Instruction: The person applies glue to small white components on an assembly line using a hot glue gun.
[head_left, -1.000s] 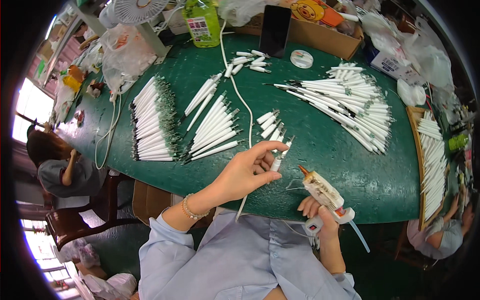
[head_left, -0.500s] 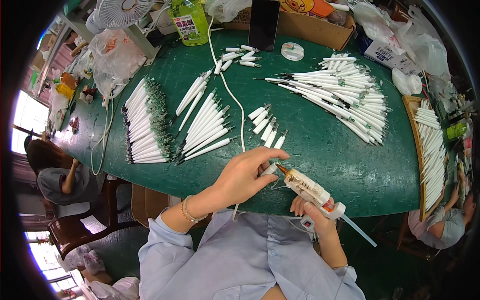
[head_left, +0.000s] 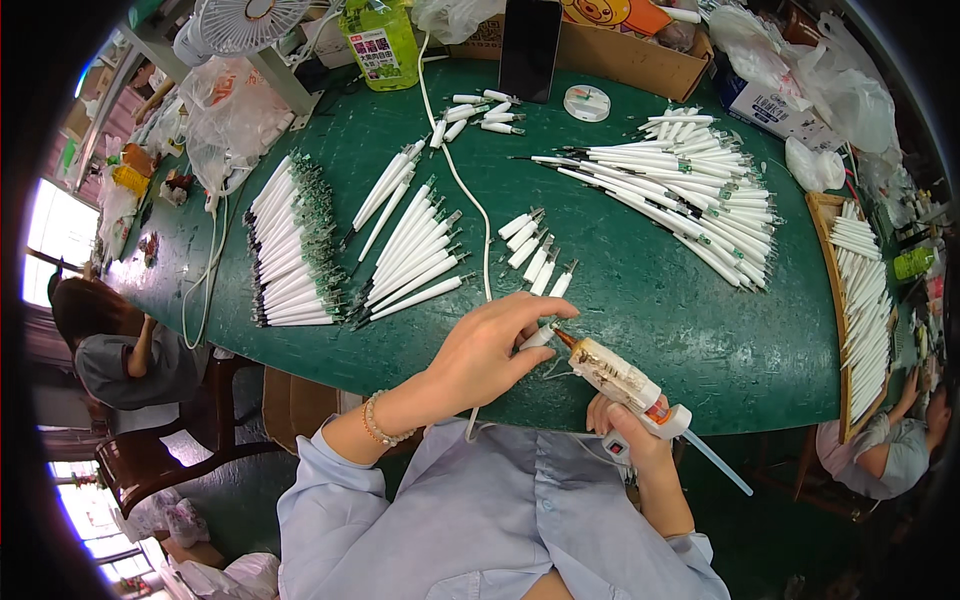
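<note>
Between the thumb and fingers of my left hand (head_left: 490, 340) is a short white tube (head_left: 538, 337). My right hand (head_left: 632, 432) is wrapped round the handle of a glue gun (head_left: 615, 375), white with brown stains, and a pale blue glue stick (head_left: 718, 460) sticks out of its back. The gun's brown nozzle points at the tube's end, touching it or very close. Beyond my left hand lies a short row of white tubes (head_left: 522, 235) with metal ends. Longer white pen-like sticks (head_left: 410, 255) lie in a group to the left of them.
A row of white sticks with green ends (head_left: 298, 245) lies at left, and a large fanned pile (head_left: 690, 190) at right. A white cable (head_left: 470, 185) crosses the green table (head_left: 640, 310). At the back stand a fan (head_left: 248, 22), a green bottle (head_left: 380, 45) and a phone (head_left: 529, 50).
Hardly anything differs. Both hands, the tube and the glue gun stay almost in the same place.
</note>
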